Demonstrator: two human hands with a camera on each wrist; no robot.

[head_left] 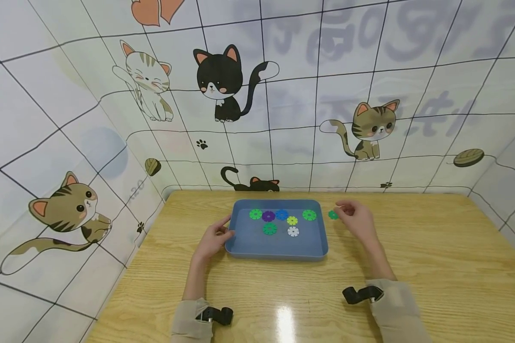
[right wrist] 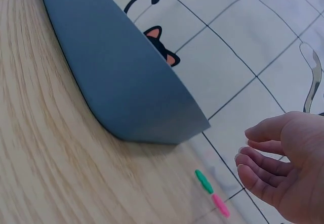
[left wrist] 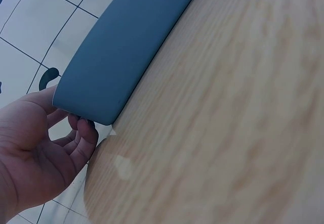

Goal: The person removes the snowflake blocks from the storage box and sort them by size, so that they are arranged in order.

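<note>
A blue-grey rectangular tray (head_left: pixel 249 245) lies on the table and holds several notched plastic discs. Among them are green discs (head_left: pixel 309 215), a purple disc (head_left: pixel 268 216), a blue disc (head_left: pixel 282 215), a yellow disc (head_left: pixel 292 220) and a white disc (head_left: pixel 293 231). My left hand (head_left: pixel 215 238) grips the tray's left side, thumb over the rim and fingers against the outer wall. Right of the tray, my right hand (head_left: pixel 357 220) hovers beside a green disc (head_left: pixel 333 215) with loosely bent fingers and nothing between them. The right wrist view also shows a pink disc (right wrist: pixel 220 205) touching that green one.
The wooden table (head_left: pixel 446 267) meets a wall sheet (head_left: pixel 292 157) printed with cartoon cats and grid lines at its back edge. On both wrists sit black camera mounts (head_left: pixel 216 315) over beige sleeves (head_left: pixel 396 305).
</note>
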